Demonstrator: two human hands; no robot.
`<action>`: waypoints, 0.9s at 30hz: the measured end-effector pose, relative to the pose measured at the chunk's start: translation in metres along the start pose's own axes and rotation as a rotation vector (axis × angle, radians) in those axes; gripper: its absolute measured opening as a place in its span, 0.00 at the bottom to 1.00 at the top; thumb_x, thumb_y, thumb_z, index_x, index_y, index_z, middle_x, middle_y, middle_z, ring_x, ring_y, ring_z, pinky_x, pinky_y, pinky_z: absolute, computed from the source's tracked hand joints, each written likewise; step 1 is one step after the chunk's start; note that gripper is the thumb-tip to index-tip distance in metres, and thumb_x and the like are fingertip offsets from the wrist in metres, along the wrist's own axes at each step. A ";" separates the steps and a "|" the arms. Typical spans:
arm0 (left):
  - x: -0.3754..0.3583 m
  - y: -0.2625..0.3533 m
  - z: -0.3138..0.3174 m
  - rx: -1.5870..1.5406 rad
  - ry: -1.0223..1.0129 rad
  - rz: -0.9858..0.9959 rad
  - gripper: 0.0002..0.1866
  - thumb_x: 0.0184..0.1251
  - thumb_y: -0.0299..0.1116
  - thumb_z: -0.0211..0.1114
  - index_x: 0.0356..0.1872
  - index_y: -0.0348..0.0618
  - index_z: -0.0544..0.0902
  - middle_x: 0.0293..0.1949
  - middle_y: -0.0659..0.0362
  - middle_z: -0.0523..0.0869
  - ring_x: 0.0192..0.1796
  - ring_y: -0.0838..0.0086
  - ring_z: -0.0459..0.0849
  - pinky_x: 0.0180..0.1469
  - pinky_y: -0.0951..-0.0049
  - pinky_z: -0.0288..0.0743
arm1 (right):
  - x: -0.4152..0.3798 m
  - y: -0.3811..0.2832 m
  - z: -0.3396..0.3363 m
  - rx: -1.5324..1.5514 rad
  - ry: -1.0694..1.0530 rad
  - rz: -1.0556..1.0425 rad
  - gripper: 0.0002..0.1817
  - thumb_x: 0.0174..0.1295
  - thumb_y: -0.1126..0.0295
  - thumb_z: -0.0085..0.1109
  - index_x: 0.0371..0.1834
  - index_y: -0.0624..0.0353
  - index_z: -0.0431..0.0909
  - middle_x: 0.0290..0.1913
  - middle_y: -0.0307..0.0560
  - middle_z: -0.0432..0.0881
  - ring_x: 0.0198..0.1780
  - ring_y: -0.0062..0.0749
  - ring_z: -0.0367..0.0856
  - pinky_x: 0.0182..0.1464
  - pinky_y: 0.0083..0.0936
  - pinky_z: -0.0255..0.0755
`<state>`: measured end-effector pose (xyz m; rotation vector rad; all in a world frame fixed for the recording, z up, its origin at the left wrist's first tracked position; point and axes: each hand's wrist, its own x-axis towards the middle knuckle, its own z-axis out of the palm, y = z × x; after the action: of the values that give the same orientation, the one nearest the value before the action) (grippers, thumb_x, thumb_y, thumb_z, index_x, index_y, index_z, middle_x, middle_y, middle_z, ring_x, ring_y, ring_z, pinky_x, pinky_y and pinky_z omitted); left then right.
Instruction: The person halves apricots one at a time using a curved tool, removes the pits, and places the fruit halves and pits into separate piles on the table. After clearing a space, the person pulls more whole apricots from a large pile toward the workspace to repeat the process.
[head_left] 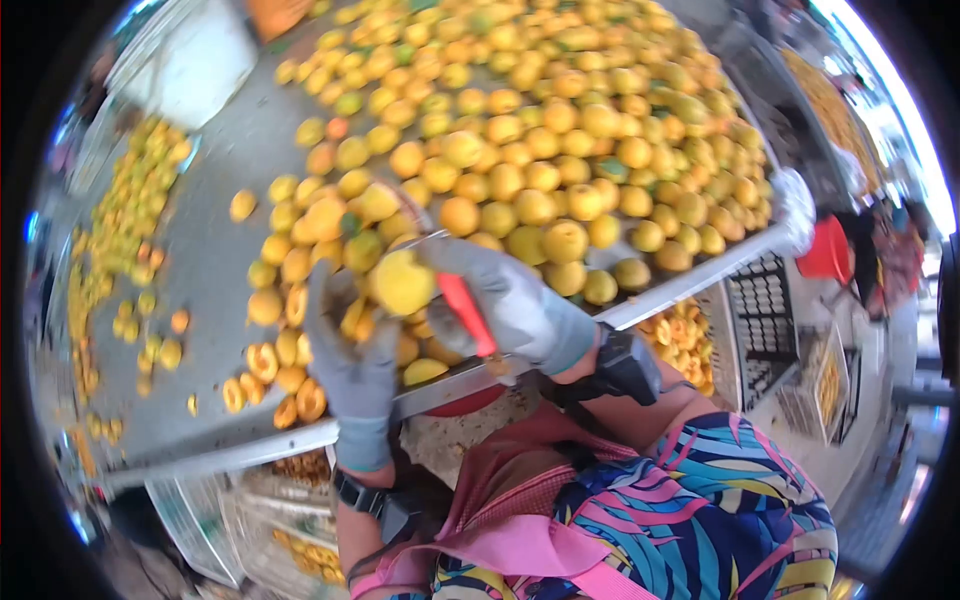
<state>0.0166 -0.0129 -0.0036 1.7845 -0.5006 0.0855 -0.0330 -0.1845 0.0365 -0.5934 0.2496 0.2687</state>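
Both my hands wear grey gloves. My left hand (355,350) has its fingers and thumb curved around the near-left side of a yellow apricot (403,284). My right hand (520,315) grips a red-handled tool (466,312) and meets the apricot's right side. A thin metal part seems to stick out past the right fingers, but blur hides the tool's exact kind. Halved apricots (262,362) lie left of my left hand, some with cut faces up. Whole apricots (535,207) are heaped just beyond both hands.
The metal table (225,165) has a raised front edge. Another fruit pile (135,200) and a white container (185,60) are at the left. Below the edge sit a crate of apricot halves (680,340) and a black crate (762,310). A red bucket (826,250) stands at right.
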 end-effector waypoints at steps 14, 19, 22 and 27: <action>-0.010 -0.023 0.018 0.166 -0.084 0.046 0.19 0.72 0.33 0.53 0.59 0.32 0.72 0.51 0.48 0.80 0.52 0.67 0.80 0.54 0.71 0.74 | -0.241 -0.032 -0.111 -0.323 0.836 -0.369 0.23 0.66 0.47 0.45 0.39 0.58 0.79 0.19 0.43 0.77 0.16 0.23 0.72 0.19 0.17 0.67; -0.012 -0.007 0.021 0.419 -0.053 0.080 0.18 0.71 0.32 0.55 0.57 0.31 0.74 0.51 0.49 0.81 0.50 0.67 0.81 0.53 0.71 0.75 | -0.322 -0.031 -0.203 -0.118 1.222 -0.727 0.25 0.66 0.45 0.44 0.44 0.56 0.77 0.28 0.41 0.79 0.19 0.20 0.69 0.23 0.17 0.68; -0.014 -0.012 0.022 0.362 -0.026 0.091 0.17 0.70 0.31 0.56 0.55 0.31 0.75 0.50 0.49 0.81 0.50 0.66 0.81 0.53 0.71 0.75 | -0.345 -0.037 -0.241 0.341 1.276 -0.925 0.22 0.68 0.49 0.45 0.43 0.59 0.72 0.26 0.44 0.77 0.19 0.25 0.70 0.20 0.21 0.68; -0.024 -0.020 0.018 0.481 0.053 0.143 0.16 0.67 0.32 0.60 0.52 0.35 0.78 0.47 0.49 0.83 0.49 0.65 0.82 0.50 0.69 0.75 | -0.336 -0.027 -0.285 0.175 1.336 -1.006 0.14 0.67 0.55 0.50 0.40 0.55 0.73 0.22 0.38 0.73 0.19 0.25 0.70 0.19 0.22 0.67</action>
<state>-0.0014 -0.0190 -0.0347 2.2047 -0.6043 0.3781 -0.3819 -0.4306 -0.0753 -0.5795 1.1850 -1.1713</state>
